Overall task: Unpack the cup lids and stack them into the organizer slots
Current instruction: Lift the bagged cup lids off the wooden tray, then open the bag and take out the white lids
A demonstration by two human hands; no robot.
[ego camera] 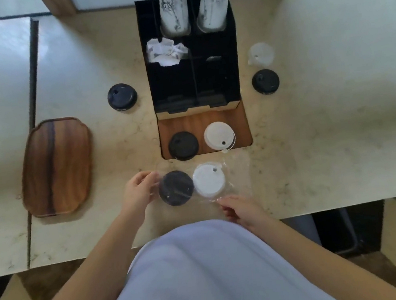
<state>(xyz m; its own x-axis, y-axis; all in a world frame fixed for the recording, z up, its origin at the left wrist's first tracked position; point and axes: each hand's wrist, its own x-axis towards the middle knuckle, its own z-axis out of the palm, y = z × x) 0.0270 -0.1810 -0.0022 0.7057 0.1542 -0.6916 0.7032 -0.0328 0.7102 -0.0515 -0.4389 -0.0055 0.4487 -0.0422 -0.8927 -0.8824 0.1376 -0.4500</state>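
Left hand [140, 190]: fingers pinch the 9 o'clock edge of the clear plastic bag [234, 170]. Right hand [240, 209]: fingertips pinch the bag's 5 o'clock edge. Bag lies flat on the counter [325, 121], just in front of the person.

Contents: black lid [176, 188] and white lid [209, 180], side by side, touching, both w/ sip holes.

Handling, est.: film is thin, crinkly, slippery, so take it at the edges as now. Lids look like light, thin moulded plastic, semi-rigid, apt to flex; take by the rim, not the dome.

At 12 o'clock: black organizer [232, 53], rigid, matte, w/ wood-grain front tray holding a black lid stack [183, 146] and a white lid stack [219, 136]. Loose dark lids at 10 and 2 o'clock; translucent lid [260, 53] beyond. Smooth wooden tray [57, 167] at 9 o'clock.
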